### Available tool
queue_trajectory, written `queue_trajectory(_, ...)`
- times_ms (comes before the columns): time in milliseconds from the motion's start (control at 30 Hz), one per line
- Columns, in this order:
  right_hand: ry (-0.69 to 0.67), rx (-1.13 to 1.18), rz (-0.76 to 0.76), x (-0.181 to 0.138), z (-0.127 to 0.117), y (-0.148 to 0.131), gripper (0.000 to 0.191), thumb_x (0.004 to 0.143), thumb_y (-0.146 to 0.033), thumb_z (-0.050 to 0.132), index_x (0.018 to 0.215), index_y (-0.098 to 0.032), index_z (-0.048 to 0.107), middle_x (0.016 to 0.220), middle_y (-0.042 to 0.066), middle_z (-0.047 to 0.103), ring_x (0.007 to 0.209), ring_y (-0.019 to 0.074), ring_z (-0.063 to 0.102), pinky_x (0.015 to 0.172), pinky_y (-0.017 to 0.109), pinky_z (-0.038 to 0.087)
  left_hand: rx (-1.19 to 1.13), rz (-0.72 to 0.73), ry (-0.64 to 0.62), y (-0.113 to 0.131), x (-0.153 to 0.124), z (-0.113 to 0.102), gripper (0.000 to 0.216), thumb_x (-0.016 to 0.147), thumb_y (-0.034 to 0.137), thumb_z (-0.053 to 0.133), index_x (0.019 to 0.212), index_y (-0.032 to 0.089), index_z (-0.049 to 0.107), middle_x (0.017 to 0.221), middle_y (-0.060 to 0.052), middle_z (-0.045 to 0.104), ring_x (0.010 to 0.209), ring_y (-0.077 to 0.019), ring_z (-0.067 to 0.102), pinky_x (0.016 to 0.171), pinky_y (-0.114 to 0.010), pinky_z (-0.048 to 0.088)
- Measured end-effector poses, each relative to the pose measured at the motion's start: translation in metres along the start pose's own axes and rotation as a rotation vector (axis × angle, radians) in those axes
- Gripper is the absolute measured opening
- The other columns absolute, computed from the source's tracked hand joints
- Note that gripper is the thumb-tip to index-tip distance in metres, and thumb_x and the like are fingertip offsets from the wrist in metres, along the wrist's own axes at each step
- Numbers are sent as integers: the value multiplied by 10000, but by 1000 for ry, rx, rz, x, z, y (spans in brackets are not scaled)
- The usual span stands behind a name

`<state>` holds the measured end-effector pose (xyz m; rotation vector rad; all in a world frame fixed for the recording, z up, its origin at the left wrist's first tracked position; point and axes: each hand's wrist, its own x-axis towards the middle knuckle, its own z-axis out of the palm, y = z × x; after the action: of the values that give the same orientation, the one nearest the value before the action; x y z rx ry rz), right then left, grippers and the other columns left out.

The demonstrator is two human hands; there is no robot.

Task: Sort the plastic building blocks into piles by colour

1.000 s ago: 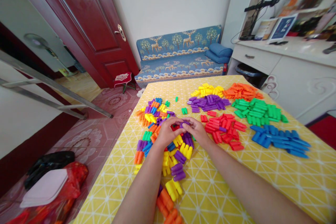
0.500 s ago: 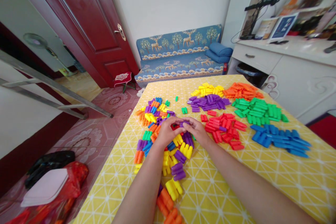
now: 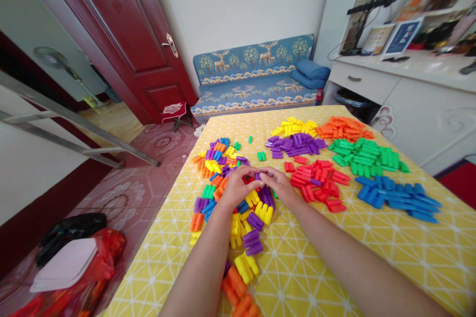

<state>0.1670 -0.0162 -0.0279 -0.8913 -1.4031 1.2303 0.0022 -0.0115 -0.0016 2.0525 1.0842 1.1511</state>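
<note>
My left hand (image 3: 238,187) and my right hand (image 3: 278,183) meet above the mixed-colour pile. Their fingers are closed on a small purple plastic building block (image 3: 258,177), mostly hidden by fingertips and thumbs. Beneath and around my left hand lie tube-shaped blocks in several colours, some joined together, such as an orange block (image 3: 235,282), a yellow block (image 3: 246,266) and a purple block (image 3: 253,242). Nearest to my right hand on its outer side is a heap of red blocks (image 3: 320,178), with one purple block (image 3: 316,182) among them.
Sorted heaps of yellow (image 3: 293,127), purple (image 3: 297,144), orange (image 3: 344,129), green (image 3: 366,157) and blue blocks (image 3: 397,195) lie on the right of the table (image 3: 305,272). Loose green blocks (image 3: 261,156) lie near the middle. A sofa (image 3: 256,79) stands beyond the table.
Both hands stay almost in place. The purple block between them shows a little less, the fingers having shifted slightly around it.
</note>
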Motion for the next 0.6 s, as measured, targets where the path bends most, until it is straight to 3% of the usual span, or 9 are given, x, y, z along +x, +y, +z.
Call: queue_trajectory(600,-16,-61,-18,0,-1,-1,342,840,-469,594,1041,-201,667,1027,62,697,951,215,637,855,355,494,10,-21,-14,3,0,-1,305,738,379,743,959,171,711,859,-62,686,801,-181,621,748,-293,498)
